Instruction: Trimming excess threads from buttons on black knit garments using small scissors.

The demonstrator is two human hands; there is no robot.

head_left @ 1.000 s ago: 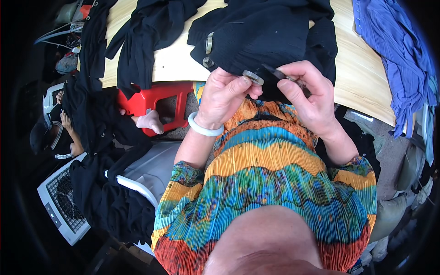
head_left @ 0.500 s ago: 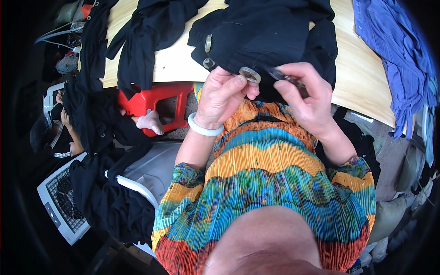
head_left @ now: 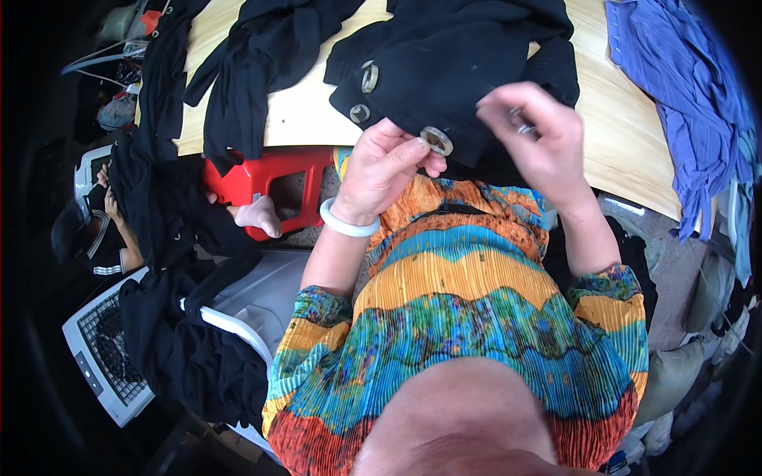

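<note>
A: Right, notes. Black garment [head_left: 468, 63] lies bunched at the near edge of the pale wooden table [head_left: 627, 135], at about 12 o'clock from the person's chest. Thick, matte knit or wool by the look; judged soft, floppy, moderately heavy, no stiffness of its own.

B: Buttons?

A: Three large round ones, pale grey with darker centres. Two lie at 10 o'clock from the hands; the third button [head_left: 436, 140] sits at the hem. Left hand [head_left: 385, 163] pinches the cloth just beside that button, thumb and forefinger pressed together, other fingers curled under.

B: Right hand?

A: Right hand [head_left: 540, 143] raised at 2 o'clock from the button, fingertips closed on something small and thin, too small to identify.

B: Best hold?

A: Judged: grip the cloth close by the button, where it's doubled; the button itself looks hard and smooth, likely slippery.

B: Surroundings?

A: Second black garment [head_left: 254, 55] at 11 o'clock, blue cloth [head_left: 683, 103] at 2 o'clock, red stool [head_left: 270, 178] at 9 o'clock.
</note>
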